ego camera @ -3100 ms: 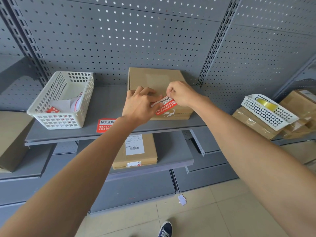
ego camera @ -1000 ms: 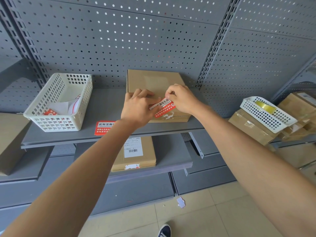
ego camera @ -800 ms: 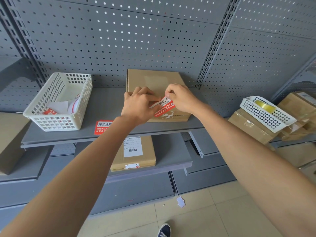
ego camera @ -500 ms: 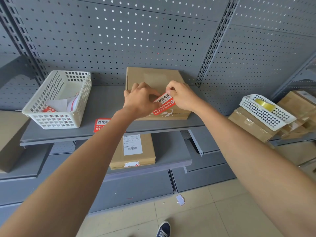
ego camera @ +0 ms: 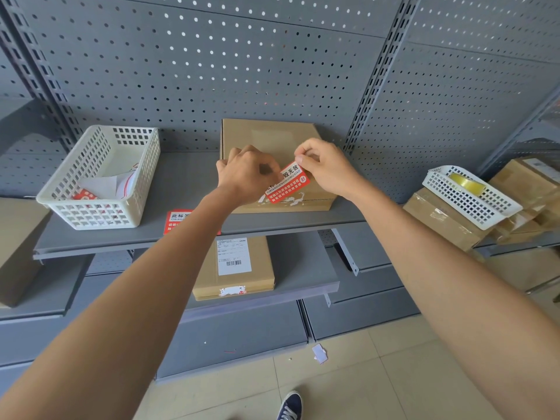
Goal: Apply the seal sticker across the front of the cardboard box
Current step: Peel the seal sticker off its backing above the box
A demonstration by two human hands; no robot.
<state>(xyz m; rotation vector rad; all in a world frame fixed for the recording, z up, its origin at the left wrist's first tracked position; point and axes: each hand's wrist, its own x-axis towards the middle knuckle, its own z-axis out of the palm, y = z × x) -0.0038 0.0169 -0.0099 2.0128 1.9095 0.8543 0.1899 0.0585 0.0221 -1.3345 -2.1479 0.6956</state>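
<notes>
Pinching the red seal sticker at its upper right corner, the right hand is held over the cardboard box. The sticker's left end is gripped by the curled fingers of the left hand. The sticker is tilted above the box's front edge. The box is set on a grey shelf, with a white basket to its left.

Bright even light, soft shadows, sharp (edges bowed)
</notes>
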